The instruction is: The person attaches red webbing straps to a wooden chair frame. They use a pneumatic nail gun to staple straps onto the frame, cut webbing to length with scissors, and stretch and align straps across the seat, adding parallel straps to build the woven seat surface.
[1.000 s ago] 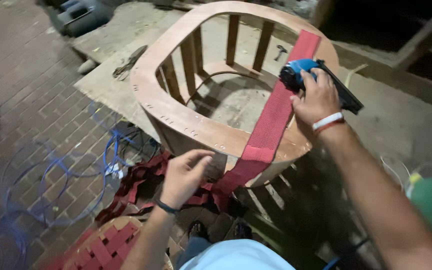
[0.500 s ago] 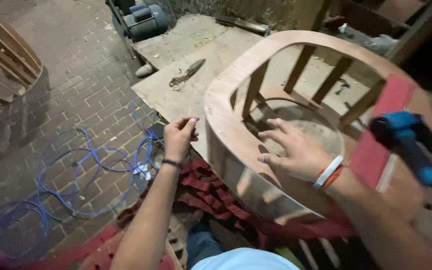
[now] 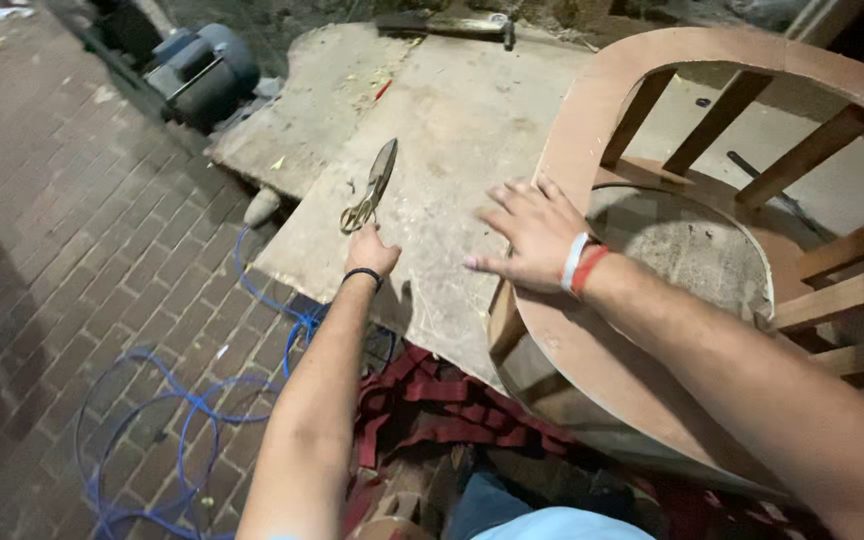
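left hand (image 3: pixel 372 250): stretched out over the desk (image 3: pixel 452 130), fingers curled at the brass-coloured handles of the scissors (image 3: pixel 370 188); whether they have closed on the loops i cannot tell from here.
right hand (image 3: pixel 530 232): open, fingers spread, palm resting on the near-left rim of the wooden chair frame (image 3: pixel 592 120), gripping nothing.
scissors: lying flat on the dusty slab, left of the frame, blades pointing to the far side, handles toward the near side.
handling: metal, stiff, probably fairly heavy for their size; the blade end looks sharp, so the handle loops are the place to take hold.
chair frame: curved plywood with upright slats, rigid and bulky, standing on the right part of the desk.
edges: the desk's near edge is ragged and sits just under the left wrist.
open room: bare slab around the scissors; below, on the brick floor (image 3: pixel 72 260), blue hose (image 3: pixel 182 420) loops and red webbing (image 3: pixel 432 410) lies heaped.
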`<state>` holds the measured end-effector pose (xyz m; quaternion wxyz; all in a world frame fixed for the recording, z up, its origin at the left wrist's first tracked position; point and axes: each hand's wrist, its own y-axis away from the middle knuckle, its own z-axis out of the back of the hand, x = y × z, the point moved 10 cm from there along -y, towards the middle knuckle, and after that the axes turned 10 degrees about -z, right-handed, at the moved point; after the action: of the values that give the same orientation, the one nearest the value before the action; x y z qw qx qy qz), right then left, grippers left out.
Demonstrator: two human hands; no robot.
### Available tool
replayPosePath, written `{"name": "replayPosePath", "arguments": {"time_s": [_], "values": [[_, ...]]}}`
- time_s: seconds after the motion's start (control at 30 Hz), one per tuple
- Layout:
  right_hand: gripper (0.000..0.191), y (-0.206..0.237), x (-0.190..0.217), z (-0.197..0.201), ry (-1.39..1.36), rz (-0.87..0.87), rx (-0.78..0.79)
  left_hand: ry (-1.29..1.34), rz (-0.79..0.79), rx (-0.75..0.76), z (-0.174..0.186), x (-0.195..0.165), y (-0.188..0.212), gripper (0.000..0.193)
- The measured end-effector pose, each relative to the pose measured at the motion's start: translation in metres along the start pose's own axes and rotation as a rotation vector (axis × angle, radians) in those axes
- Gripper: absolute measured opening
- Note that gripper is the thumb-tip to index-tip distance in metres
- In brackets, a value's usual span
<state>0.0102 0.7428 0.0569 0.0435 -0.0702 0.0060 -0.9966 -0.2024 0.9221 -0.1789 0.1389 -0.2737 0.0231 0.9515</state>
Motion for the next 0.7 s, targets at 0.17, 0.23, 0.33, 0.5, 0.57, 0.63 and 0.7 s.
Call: {"name": "replayPosePath", "arguments": {"time_s": [0.17,0.23,0.33,0.5,0.57,0.63,0.7], "values": [[0.075,0.007,-0.007,-0.012,-0.001,-0.079,0.064,-0.177,0.054,0.129,-0.004,0.017,-0.058,0.051],[0.073,0.009,-0.003,-0.008,-0.009,-0.062,0.029,-0.216,0.104,0.230,-0.010,0.022,-0.073,0.048],[0.073,0.010,0.002,-0.001,-0.024,-0.037,-0.013,-0.194,0.100,0.073,0.002,0.018,-0.087,0.044],[0.074,0.016,0.002,0.003,-0.041,-0.067,0.009,-0.192,0.178,0.213,-0.021,0.026,-0.106,0.052],[0.074,0.018,0.005,0.006,-0.025,-0.063,-0.005,-0.121,0.213,0.243,-0.030,0.029,-0.116,0.045],[0.075,0.020,0.005,0.006,-0.028,-0.076,0.012,0.116,0.347,0.273,-0.043,0.037,-0.112,0.036],[0.075,0.021,0.005,0.003,-0.021,-0.074,0.025,0.289,0.253,0.220,-0.044,0.023,-0.110,0.032]]}}
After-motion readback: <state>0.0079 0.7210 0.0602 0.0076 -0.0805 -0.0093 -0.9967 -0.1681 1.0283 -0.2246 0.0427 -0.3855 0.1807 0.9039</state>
